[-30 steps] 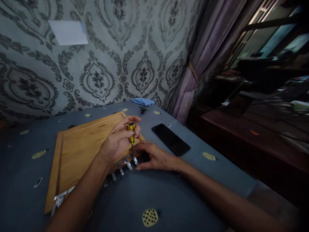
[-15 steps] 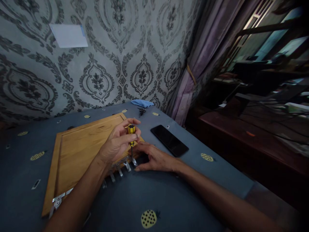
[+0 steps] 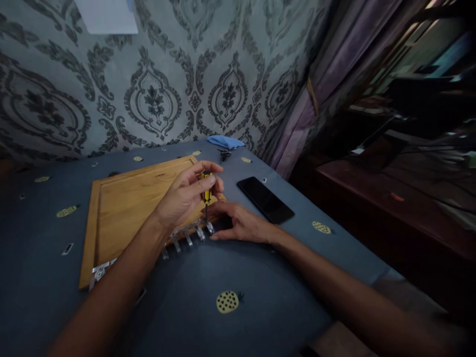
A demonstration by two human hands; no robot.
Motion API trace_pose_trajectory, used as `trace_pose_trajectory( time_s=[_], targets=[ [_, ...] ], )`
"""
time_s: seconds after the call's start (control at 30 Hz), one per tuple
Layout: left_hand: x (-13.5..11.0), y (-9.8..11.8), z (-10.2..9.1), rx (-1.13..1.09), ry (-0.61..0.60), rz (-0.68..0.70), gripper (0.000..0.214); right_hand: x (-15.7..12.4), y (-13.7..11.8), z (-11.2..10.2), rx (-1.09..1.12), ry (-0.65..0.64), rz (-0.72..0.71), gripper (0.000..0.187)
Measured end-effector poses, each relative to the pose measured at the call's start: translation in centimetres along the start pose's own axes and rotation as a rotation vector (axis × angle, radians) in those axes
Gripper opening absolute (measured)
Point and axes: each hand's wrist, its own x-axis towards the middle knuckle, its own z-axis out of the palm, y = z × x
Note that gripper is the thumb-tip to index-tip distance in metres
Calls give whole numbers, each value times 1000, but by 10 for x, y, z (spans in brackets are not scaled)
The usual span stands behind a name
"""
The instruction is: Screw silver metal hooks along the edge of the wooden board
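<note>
My left hand [image 3: 188, 191] is closed around the yellow-and-black handle of a screwdriver [image 3: 207, 191]. The screwdriver stands upright, its tip down at the last metal hinge [image 3: 210, 228] in a row along the near edge of a wooden panel [image 3: 126, 203]. My right hand [image 3: 241, 223] curls round that corner of the panel, thumb beside the hinge and fingers on the far side. Several more hinges [image 3: 188, 237] line the edge to the left, partly behind my left forearm. Another hinge [image 3: 99, 271] lies at the panel's near left corner.
A black smartphone [image 3: 266, 200] lies right of my right hand. A blue cloth [image 3: 225, 143] and a small dark object [image 3: 225, 155] rest at the back near the patterned wall. The blue tablecloth [image 3: 260, 302] has pineapple prints. A purple curtain [image 3: 297, 134] hangs at the back right.
The camera has tilted down, so everything sits higher in view. Both hands keep their places at the last hinge; the screwdriver is still upright there.
</note>
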Motion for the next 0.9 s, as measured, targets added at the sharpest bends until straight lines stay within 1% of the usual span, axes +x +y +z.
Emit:
trace_pose_trajectory(
  time_s=[0.1, 0.2, 0.4, 0.47, 0.57, 0.63, 0.73, 0.8, 0.83, 0.9],
  targets=[
    [1, -1, 5, 65, 22, 22, 34, 0, 2, 0, -36, -7, 4, 47],
    [2, -4, 13, 123, 56, 58, 39, 0, 3, 1, -36, -3, 18, 48],
    [3, -11, 23, 148, 206, 120, 49, 0, 2, 2, 0, -4, 27, 45],
    [5, -12, 25, 153, 232, 131, 52, 0, 2, 1, -18, -1, 28, 47],
    [8, -12, 26, 151, 207, 136, 51, 0, 2, 0, -71, -2, 9, 48],
    [9, -12, 27, 147, 146, 117, 47, 0, 3, 0, -76, -10, 9, 46],
    [8, -11, 27, 162, 19, 59, 38, -1, 2, 0, -30, -30, 31, 43],
    [7, -9, 28, 177, -30, 33, 32, -1, 2, 0, -18, -35, 41, 41],
    [7, -8, 28, 176, -26, 41, 30, -1, 1, 0, -21, -33, 42, 41],
    [7, -2, 28, 156, 35, 100, 29, 0, 0, 0, -32, -28, 39, 43]
  ],
)
